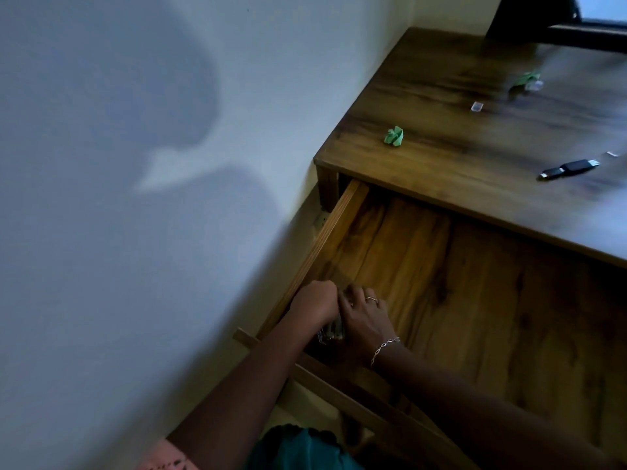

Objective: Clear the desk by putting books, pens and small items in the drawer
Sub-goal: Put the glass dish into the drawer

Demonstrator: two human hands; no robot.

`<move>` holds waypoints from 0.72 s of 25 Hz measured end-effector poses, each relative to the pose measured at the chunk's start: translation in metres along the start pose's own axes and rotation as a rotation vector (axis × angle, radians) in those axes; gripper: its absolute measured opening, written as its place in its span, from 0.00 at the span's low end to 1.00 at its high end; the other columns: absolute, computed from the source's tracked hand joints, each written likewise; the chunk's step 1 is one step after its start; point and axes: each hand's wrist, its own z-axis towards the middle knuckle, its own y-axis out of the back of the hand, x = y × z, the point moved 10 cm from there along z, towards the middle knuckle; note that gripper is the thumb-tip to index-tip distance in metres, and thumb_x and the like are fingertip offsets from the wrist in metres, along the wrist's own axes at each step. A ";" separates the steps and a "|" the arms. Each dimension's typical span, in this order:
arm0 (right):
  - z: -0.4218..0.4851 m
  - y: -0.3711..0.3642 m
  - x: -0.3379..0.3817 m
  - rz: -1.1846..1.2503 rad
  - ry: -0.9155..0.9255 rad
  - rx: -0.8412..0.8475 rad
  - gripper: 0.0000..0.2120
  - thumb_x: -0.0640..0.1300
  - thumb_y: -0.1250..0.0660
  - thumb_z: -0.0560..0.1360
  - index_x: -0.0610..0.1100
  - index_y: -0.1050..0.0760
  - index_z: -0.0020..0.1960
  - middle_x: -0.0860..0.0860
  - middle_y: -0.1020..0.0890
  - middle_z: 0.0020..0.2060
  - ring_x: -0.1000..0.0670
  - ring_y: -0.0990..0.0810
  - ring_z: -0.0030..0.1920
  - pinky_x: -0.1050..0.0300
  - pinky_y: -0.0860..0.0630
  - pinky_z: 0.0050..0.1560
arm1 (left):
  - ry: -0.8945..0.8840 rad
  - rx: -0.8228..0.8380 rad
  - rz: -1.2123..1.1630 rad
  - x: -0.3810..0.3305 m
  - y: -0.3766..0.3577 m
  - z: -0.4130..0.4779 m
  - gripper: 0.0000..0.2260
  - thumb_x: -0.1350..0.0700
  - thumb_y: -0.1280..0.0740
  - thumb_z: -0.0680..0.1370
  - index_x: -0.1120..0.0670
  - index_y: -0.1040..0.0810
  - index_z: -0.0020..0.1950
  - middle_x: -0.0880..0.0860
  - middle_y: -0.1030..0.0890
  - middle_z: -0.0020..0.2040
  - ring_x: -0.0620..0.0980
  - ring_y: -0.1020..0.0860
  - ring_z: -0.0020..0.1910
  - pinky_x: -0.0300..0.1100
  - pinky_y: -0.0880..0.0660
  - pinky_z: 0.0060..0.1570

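Drawer stands pulled out beneath the desk, filling the frame from 3 to 6 o'clock. Your left hand and right hand meet in its near-left corner, at 7 o'clock of centre, both closed together around a small clear item, blurred beyond identifying. On the desk, at 2 o'clock: a black stick, two green paper wads, small pale bits.
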 end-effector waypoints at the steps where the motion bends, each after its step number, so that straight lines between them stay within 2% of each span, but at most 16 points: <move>1: 0.000 -0.005 0.002 -0.031 -0.004 0.028 0.41 0.57 0.28 0.63 0.40 0.36 0.70 0.37 0.30 0.64 0.36 0.28 0.60 0.42 0.28 0.52 | 0.004 0.002 -0.006 0.002 -0.002 -0.001 0.10 0.62 0.41 0.79 0.63 0.24 0.55 0.61 0.21 0.56 0.60 0.23 0.55 0.48 0.27 0.50; 3: 0.000 -0.010 0.000 -0.077 -0.056 0.060 0.38 0.57 0.23 0.55 0.39 0.25 0.60 0.37 0.22 0.54 0.37 0.20 0.49 0.44 0.24 0.39 | 0.005 -0.002 -0.023 0.004 -0.004 -0.003 0.09 0.62 0.40 0.79 0.63 0.24 0.54 0.61 0.20 0.54 0.60 0.22 0.53 0.48 0.26 0.49; 4: 0.000 -0.010 0.002 -0.075 -0.049 0.057 0.38 0.56 0.23 0.57 0.39 0.26 0.61 0.37 0.22 0.55 0.37 0.21 0.50 0.43 0.24 0.39 | -0.002 -0.012 -0.027 0.004 -0.004 -0.004 0.09 0.62 0.41 0.79 0.63 0.23 0.54 0.61 0.20 0.54 0.60 0.22 0.53 0.47 0.26 0.48; 6: -0.001 -0.009 0.009 -0.043 -0.008 0.032 0.37 0.54 0.32 0.69 0.39 0.40 0.72 0.35 0.34 0.67 0.34 0.31 0.63 0.40 0.29 0.55 | -0.012 -0.043 -0.024 0.003 -0.004 -0.006 0.10 0.61 0.42 0.79 0.62 0.24 0.54 0.61 0.20 0.54 0.60 0.22 0.54 0.47 0.27 0.48; 8: -0.004 -0.005 0.007 -0.045 0.027 -0.013 0.38 0.56 0.38 0.74 0.41 0.53 0.75 0.39 0.45 0.73 0.38 0.42 0.70 0.43 0.37 0.65 | -0.010 -0.063 -0.033 0.004 -0.004 -0.007 0.10 0.60 0.42 0.79 0.62 0.24 0.54 0.61 0.20 0.54 0.60 0.22 0.53 0.46 0.27 0.47; 10: -0.010 0.000 0.000 0.003 0.022 -0.021 0.40 0.59 0.38 0.73 0.43 0.53 0.75 0.42 0.45 0.73 0.40 0.42 0.70 0.44 0.38 0.68 | -0.008 -0.083 -0.029 0.003 -0.005 -0.010 0.10 0.58 0.41 0.79 0.62 0.24 0.53 0.60 0.20 0.54 0.58 0.22 0.52 0.46 0.27 0.45; 12: -0.020 0.009 -0.012 0.079 0.001 -0.041 0.40 0.59 0.37 0.72 0.43 0.50 0.75 0.42 0.43 0.72 0.40 0.40 0.69 0.46 0.37 0.67 | -0.004 -0.099 -0.007 0.001 -0.008 -0.016 0.10 0.57 0.38 0.78 0.61 0.25 0.57 0.59 0.22 0.56 0.58 0.23 0.54 0.47 0.26 0.48; 16: -0.052 0.023 -0.051 0.080 -0.089 -0.104 0.39 0.61 0.38 0.72 0.41 0.47 0.74 0.40 0.39 0.70 0.41 0.39 0.69 0.50 0.40 0.69 | 0.012 -0.159 0.022 -0.006 -0.012 -0.032 0.21 0.56 0.34 0.76 0.59 0.34 0.67 0.60 0.29 0.64 0.58 0.28 0.61 0.48 0.28 0.56; 18: -0.073 0.028 -0.066 0.090 -0.140 -0.111 0.37 0.63 0.41 0.73 0.40 0.42 0.72 0.40 0.35 0.68 0.40 0.37 0.68 0.50 0.38 0.68 | -0.075 -0.213 0.061 -0.024 -0.015 -0.041 0.23 0.56 0.34 0.76 0.59 0.37 0.69 0.60 0.33 0.66 0.58 0.31 0.64 0.48 0.30 0.59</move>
